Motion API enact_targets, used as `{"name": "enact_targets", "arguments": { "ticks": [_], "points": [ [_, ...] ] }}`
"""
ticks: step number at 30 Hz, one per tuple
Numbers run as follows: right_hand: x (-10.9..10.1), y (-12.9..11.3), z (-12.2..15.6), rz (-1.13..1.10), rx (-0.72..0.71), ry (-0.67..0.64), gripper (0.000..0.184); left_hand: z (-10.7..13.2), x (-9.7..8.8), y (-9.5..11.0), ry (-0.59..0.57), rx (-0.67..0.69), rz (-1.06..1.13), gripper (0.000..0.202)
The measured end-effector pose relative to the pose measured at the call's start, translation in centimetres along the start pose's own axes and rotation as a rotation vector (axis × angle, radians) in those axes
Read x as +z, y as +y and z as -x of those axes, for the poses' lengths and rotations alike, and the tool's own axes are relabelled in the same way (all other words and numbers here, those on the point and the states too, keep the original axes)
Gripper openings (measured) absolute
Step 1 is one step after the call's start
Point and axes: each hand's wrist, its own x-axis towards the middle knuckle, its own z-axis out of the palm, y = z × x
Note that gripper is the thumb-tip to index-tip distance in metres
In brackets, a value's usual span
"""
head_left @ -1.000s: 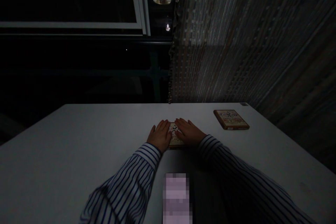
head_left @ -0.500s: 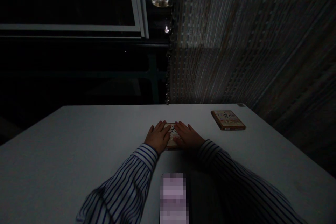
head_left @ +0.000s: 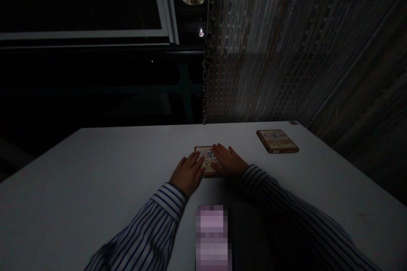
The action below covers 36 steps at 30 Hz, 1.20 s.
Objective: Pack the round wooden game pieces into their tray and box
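Note:
A flat, brown-edged box (head_left: 207, 159) with dark brush-style lettering on a pale cover lies on the white table in front of me. My left hand (head_left: 188, 172) rests at its left side, fingers extended, with the fingertips on the cover's edge. Across the right part of the cover lies my right hand (head_left: 228, 160), its fingers stretched out flat. Both hands partly hide the box. Neither one is wrapped around it.
A second, similar box (head_left: 277, 141) lies at the right rear of the white table (head_left: 133, 161). A phone with a blurred screen (head_left: 212, 237) is at the near edge. Behind the table hang a string curtain (head_left: 254, 51) and a dark window with a white frame (head_left: 95, 34).
My left hand has slid slightly left and toward me, uncovering more of the box's upper left corner. My right hand stays on the cover. The view has shifted slightly.

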Motion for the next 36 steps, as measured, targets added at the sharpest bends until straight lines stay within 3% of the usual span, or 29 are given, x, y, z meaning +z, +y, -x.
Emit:
{"name": "enact_targets", "arguments": {
  "ticks": [11, 19, 24, 32, 36],
  "points": [
    [-0.1, -1.6, -0.1, 0.03, -0.088, 0.059, 0.065, -0.2, 0.3, -0.1, 0.041, 0.0, 0.037, 0.044],
    [0.2, 0.4, 1.1, 0.022, -0.067, -0.004, 0.06, -0.1, -0.3, 0.2, 0.026, -0.004, 0.038, 0.043],
    [-0.1, 0.2, 1.6, 0.016, -0.048, 0.003, 0.057, -1.3, -0.9, 0.5, 0.069, -0.023, 0.014, 0.037],
    [0.5, 0.5, 1.3, -0.049, -0.049, 0.007, 0.06, -2.9, 0.7, -0.4, 0.097, 0.013, 0.066, 0.039],
    [0.2, 0.3, 1.3, -0.099, 0.018, 0.118, 0.054, -2.8, 0.6, -0.3, 0.102, 0.004, 0.091, 0.038]
  ]
}}
